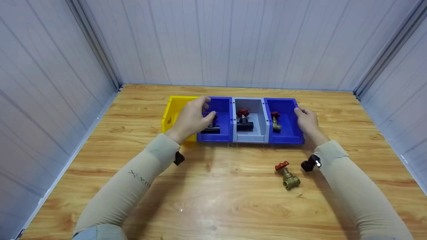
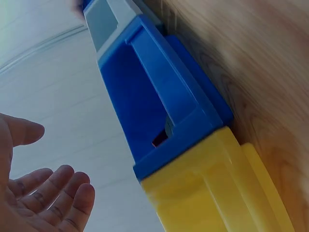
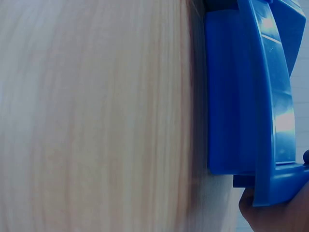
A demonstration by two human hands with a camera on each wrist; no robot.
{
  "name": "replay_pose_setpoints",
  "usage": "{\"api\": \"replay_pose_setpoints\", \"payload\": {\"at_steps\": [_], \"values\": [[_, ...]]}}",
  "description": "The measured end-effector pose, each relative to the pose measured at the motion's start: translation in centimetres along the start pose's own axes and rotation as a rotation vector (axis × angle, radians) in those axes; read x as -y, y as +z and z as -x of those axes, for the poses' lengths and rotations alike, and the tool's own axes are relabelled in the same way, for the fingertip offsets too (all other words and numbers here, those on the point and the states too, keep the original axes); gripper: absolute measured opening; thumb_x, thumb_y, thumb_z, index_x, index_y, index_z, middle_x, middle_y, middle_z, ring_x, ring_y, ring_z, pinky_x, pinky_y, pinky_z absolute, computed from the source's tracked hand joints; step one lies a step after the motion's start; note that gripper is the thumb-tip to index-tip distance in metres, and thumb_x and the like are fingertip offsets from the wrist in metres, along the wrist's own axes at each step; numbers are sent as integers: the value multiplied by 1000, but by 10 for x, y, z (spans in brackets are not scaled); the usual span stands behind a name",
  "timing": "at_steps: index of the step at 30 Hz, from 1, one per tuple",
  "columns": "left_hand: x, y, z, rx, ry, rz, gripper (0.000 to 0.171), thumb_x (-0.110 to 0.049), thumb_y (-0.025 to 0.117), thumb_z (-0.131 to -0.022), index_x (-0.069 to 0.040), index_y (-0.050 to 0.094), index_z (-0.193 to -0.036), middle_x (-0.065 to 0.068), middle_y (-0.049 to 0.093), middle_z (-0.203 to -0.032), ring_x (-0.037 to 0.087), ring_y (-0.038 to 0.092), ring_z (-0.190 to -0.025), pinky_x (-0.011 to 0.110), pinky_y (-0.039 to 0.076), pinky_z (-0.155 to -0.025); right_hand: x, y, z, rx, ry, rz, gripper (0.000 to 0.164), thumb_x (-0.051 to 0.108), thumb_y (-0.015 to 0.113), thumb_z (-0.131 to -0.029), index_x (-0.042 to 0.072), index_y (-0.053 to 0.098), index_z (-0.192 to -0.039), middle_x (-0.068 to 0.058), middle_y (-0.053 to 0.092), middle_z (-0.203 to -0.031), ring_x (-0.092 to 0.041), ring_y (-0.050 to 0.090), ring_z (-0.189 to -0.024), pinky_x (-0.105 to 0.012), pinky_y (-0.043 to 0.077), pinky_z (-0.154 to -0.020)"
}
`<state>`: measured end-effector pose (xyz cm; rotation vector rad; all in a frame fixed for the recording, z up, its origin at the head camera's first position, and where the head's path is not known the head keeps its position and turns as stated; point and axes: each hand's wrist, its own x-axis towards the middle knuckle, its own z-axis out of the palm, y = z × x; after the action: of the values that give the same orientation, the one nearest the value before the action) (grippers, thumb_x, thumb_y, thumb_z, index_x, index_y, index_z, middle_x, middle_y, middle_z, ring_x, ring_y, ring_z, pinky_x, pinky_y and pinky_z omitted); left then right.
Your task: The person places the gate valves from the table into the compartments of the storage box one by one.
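A row of joined storage bins stands at the back: a yellow bin (image 1: 168, 113), a blue bin (image 1: 224, 111), a light grey bin (image 1: 258, 108) and another blue bin (image 1: 288, 115) at the right end. My left hand (image 1: 191, 118) hovers over the yellow and left blue bins, fingers loosely bent and holding nothing. In the left wrist view it is apart from the bins. My right hand (image 1: 307, 123) grips the right blue bin's outer side wall, thumb at the rim. A brass valve (image 1: 276, 126) with a red handle lies inside that bin.
Black valves with red handles lie in the grey bin, one valve (image 1: 245, 125), and the left blue bin, another valve (image 1: 211, 129), partly behind my left hand. On the wooden table (image 1: 217, 200), a brass gate valve (image 1: 289, 178) lies near my right forearm. Pale panel walls surround the table.
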<state>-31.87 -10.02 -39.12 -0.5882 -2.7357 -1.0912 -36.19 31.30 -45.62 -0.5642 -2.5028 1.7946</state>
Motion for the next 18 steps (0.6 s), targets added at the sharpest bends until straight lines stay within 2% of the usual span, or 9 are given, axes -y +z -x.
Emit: {"api": "replay_pose_setpoints", "payload": {"at_steps": [4, 12, 15, 18], "values": [[-5, 5, 2, 31, 7, 8, 49, -24, 73, -104, -3, 60, -146, 16, 72, -130, 33, 70, -121, 46, 58, -107, -1, 0, 0, -1, -7, 17, 62, 43, 43, -116, 2, 48, -162, -21, 52, -159, -21, 58, -125, -35, 49, -107], [-18, 15, 6, 101, 19, 1, 49, -24, 73, -103, -4, 61, -146, 15, 72, -130, 33, 70, -121, 46, 58, -106, 1, 3, 0, -18, -11, 25, 59, 40, 45, -115, 3, 51, -160, -18, 54, -158, -16, 56, -120, -29, 47, -103], [-21, 19, 8, 135, 22, -3, 49, -23, 74, -102, -3, 61, -145, 18, 72, -132, 35, 70, -122, 47, 58, -107, 0, 2, 0, -14, -10, 28, 60, 42, 45, -115, 3, 50, -161, -18, 53, -158, -16, 56, -122, -30, 47, -104], [-23, 23, 8, 158, 36, 2, 50, -22, 75, -102, -1, 61, -144, 20, 72, -133, 36, 70, -122, 48, 58, -108, -1, 0, 1, 12, -8, 17, 62, 43, 43, -116, 2, 48, -162, -20, 52, -158, -20, 58, -122, -36, 50, -105]]}}
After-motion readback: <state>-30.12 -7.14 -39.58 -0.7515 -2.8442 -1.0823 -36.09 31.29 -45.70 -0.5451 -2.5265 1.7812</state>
